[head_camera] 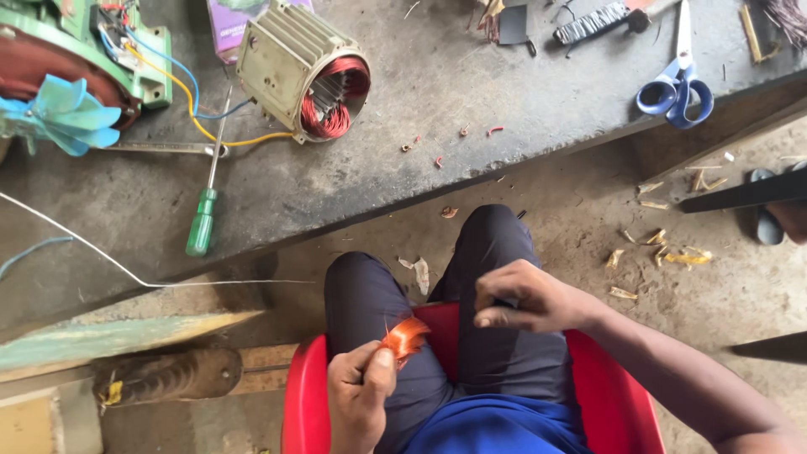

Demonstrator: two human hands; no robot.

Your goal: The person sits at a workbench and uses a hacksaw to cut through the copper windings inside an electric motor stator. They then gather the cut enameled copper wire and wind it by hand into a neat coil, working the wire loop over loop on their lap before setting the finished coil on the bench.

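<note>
I am seeing soft, even daylight; shadows are staying faint, nothing is glaring, and the worktop (471, 101) is bending slightly at the edges.

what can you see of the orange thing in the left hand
The orange piece is a small bundle of thin, shiny copper-coloured strands or strips, fanned and slightly curled at the free end. It sticks up and to the right from the left hand, pinched between thumb and fingers, over the lap and the red chair. The right hand is near but apart from it.
</note>
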